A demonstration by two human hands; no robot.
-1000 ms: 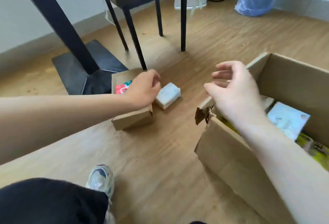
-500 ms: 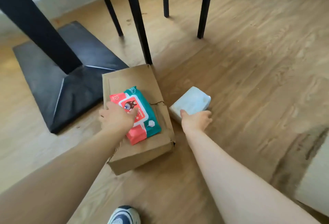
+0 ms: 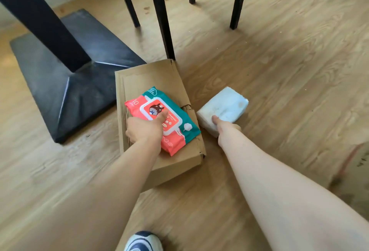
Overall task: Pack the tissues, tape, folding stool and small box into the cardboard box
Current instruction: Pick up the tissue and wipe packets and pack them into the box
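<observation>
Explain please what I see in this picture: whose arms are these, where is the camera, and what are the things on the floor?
The camera sits on a person's head, looking down, so both arms are that person's own; no machine is involved. The left hand rests on a red and green wipes pack, which lies on a small cardboard box. The right hand grips a white tissue pack lying on the wooden floor. Behind stand chair legs and a black table base. A shoe shows below.
</observation>
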